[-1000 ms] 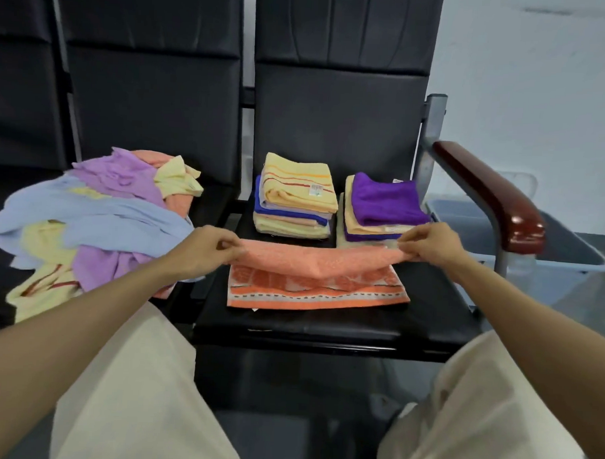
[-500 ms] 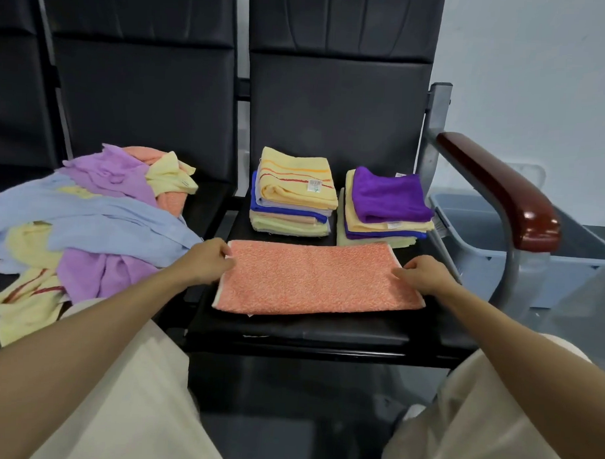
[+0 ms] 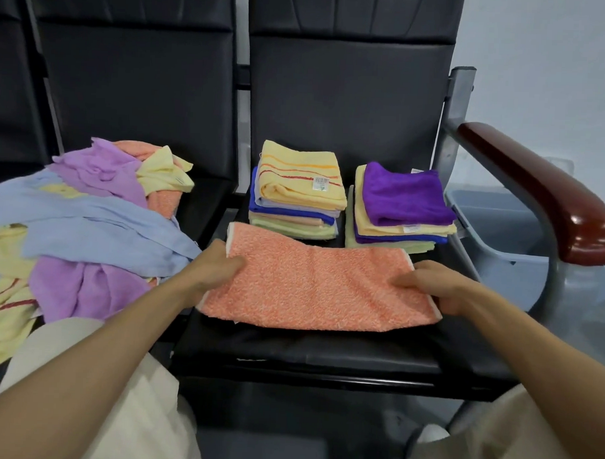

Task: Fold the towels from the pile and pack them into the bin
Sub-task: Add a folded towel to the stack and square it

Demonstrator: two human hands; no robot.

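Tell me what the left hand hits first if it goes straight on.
Probably the left stack of folded towels, just beyond the orange towel the left hand grips; depth is unclear.

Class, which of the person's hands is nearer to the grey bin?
Right. The right hand grips the orange towel at its end nearer the bin; the left hand grips its opposite end.

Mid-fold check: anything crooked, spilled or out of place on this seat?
Nothing spilled or damaged. The purple towel topping the right stack sits skewed over the yellow towel beneath. The orange towel, held at its ends by the left hand and right hand, lies slightly slanted.
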